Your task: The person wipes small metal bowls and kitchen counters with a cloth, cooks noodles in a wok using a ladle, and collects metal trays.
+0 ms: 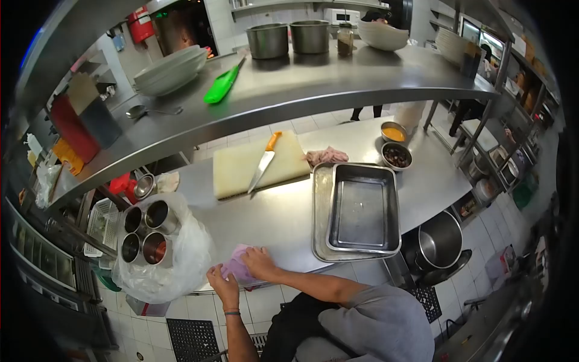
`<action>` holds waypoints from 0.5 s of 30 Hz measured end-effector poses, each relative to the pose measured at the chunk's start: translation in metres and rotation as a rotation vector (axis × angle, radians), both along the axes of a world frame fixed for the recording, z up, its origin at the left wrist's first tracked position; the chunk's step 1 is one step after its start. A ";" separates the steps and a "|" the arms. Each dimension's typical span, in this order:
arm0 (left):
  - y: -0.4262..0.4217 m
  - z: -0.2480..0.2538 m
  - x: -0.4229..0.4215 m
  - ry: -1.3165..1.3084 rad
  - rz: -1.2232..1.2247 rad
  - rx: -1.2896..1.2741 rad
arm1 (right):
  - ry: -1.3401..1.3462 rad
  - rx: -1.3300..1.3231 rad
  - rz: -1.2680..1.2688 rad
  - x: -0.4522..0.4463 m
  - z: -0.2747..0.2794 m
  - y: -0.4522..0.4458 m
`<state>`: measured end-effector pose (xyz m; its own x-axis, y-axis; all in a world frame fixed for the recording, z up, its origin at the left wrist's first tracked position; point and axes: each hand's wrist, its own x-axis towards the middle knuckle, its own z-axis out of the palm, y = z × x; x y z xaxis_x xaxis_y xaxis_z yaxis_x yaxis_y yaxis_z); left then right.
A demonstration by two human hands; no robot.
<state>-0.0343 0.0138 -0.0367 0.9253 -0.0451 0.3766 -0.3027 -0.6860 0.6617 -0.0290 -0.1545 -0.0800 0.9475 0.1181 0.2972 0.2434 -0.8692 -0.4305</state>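
At the front edge of the steel counter (265,223), my left hand (225,288) and my right hand (258,264) are both on a crumpled light purple cloth (238,268). Its material is hard to make out; it may be thin plastic. My left fingers close on its left side, while my right fingers press on its right side. Just left of my hands, a clear plastic bag (196,253) spreads around several metal canisters (158,216). Further back, a knife (263,161) with an orange handle lies across a cream cutting board (232,172).
Right of centre, a deep metal pan (365,211) sits on a shallow tray (321,226). Raw meat (327,156) lies behind it, near bowls of orange (393,133) and dark (397,157) food. An overhead shelf (289,78) crosses the counter. A large pot (439,241) stands at right.
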 end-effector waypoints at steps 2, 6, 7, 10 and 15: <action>-0.001 -0.005 0.001 -0.001 -0.001 0.055 | -0.078 -0.147 0.043 -0.009 -0.026 0.009; 0.006 -0.028 0.003 0.071 0.006 0.218 | 0.016 -0.029 0.146 -0.042 -0.005 -0.004; 0.005 -0.027 0.002 0.076 0.004 0.281 | -0.037 -0.011 0.142 -0.052 0.000 -0.010; -0.006 -0.020 -0.007 0.274 0.002 0.490 | -0.153 0.025 0.184 -0.061 -0.001 -0.017; 0.000 -0.043 0.001 0.175 -0.102 0.406 | -0.032 0.020 0.234 -0.039 -0.055 -0.002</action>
<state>-0.0335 0.0137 -0.0799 0.9566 -0.2515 0.1473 -0.2899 -0.8730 0.3923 -0.0685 -0.1567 -0.1350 0.8852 0.3267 0.3312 0.4506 -0.7789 -0.4362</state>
